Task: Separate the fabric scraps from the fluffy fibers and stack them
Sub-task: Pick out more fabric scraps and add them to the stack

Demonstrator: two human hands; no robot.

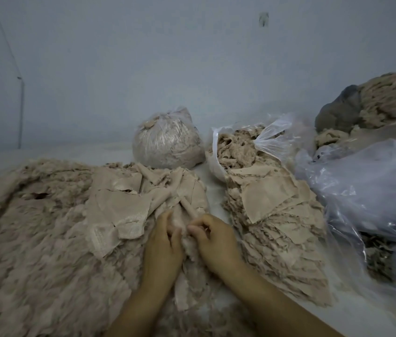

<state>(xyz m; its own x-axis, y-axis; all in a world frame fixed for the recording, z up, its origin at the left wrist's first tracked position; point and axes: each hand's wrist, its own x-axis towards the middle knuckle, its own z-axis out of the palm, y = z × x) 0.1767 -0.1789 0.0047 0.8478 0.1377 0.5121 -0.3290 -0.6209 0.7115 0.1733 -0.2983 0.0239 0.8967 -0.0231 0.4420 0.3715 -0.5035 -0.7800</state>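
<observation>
Against a pale blue wall, a white surface [119,152] holds fluffy fibers [34,239] left of the grip, kept apart from sorted pieces. At centre, left hand [161,246] and right hand [212,242] pinch one fabric scrap [188,207], seemingly picking fluff off; stacked scraps [277,227] lie just right, within easy reach.

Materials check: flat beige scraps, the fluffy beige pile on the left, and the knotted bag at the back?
Flat beige scraps: look like thin woven or mesh fabric, slight sheen, frayed edges. Fluffy beige pile: loose matte textile fibre, shredded look. Knotted clear bag: thin glossy plastic film, creased, contents showing through.
</observation>
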